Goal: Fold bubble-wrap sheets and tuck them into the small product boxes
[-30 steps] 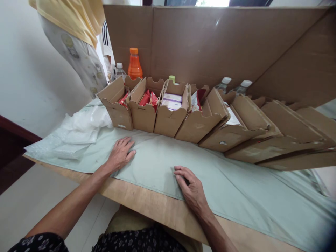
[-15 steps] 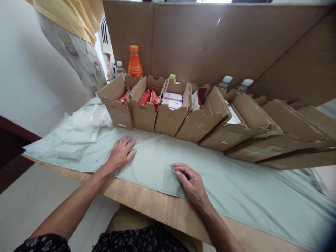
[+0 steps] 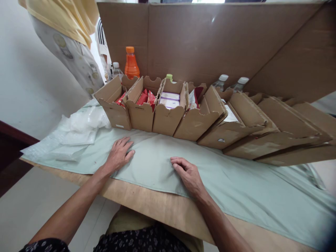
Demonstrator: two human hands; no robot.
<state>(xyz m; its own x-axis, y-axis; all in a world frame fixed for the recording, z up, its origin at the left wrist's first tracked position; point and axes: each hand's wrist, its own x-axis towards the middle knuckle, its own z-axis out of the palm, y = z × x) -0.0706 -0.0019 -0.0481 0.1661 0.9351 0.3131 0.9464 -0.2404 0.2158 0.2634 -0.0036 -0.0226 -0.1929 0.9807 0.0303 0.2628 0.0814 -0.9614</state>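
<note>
My left hand (image 3: 119, 154) lies palm down on the pale green cloth (image 3: 152, 157), fingers spread, holding nothing. To its right, my right hand (image 3: 187, 172) rests on its side on the same cloth, its fingers curled a little with a gap between thumb and fingers; nothing shows in it. Beyond both hands stands a row of several open cardboard boxes (image 3: 168, 120). Red packets (image 3: 143, 97) sit in the second box from the left, white and purple packs (image 3: 169, 99) in the third, and a red and white bag (image 3: 194, 98) in the fourth.
Clear bubble wrap (image 3: 76, 131) lies at the left end of the table. Behind the boxes stand an orange bottle (image 3: 131, 64) and clear bottles (image 3: 239, 85), with a tall cardboard panel (image 3: 196, 42) at the back. A person in a yellow top (image 3: 68, 17) stands at the back left.
My right hand has shifted slightly forward and left on the cloth, and its fingers are a little straighter. My left hand stays in place. The view has moved slightly.
</note>
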